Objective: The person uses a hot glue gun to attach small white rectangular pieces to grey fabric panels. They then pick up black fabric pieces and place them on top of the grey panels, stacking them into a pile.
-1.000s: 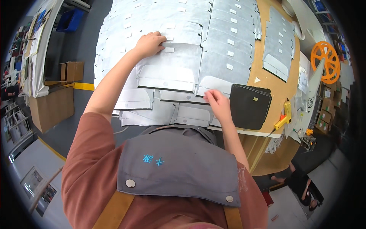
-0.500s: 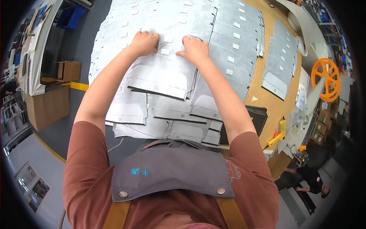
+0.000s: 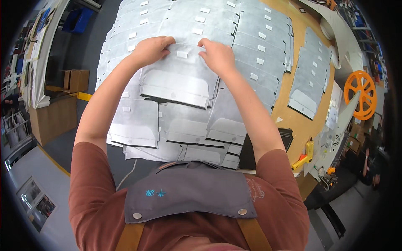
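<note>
A pale grey, fabric-like sheet (image 3: 176,81) with a dark underside and a lighter, curved panel at its near end lies over a layer of similar sheets. My left hand (image 3: 153,50) closes on its far part at the left, fingertips curled with the thumb below. On the opposite side my right hand (image 3: 218,57) pinches that same far part, thumb and forefinger pointing inward. Between the hands a small white tab (image 3: 181,54) shows on the sheet. What lies under my fingertips is hidden.
Overlapping grey sheets (image 3: 259,71) with rows of white tabs cover much of the wooden table (image 3: 289,121). One separate sheet (image 3: 307,79) lies at the right. Beyond the right edge are a yellow glue gun (image 3: 307,154) and an orange reel (image 3: 360,95). Cardboard boxes (image 3: 54,121) stand left.
My hands have moved slightly apart, the left one outward to the left. Of the two white tabs that showed between them, only one shows now. The view has shifted a little.
</note>
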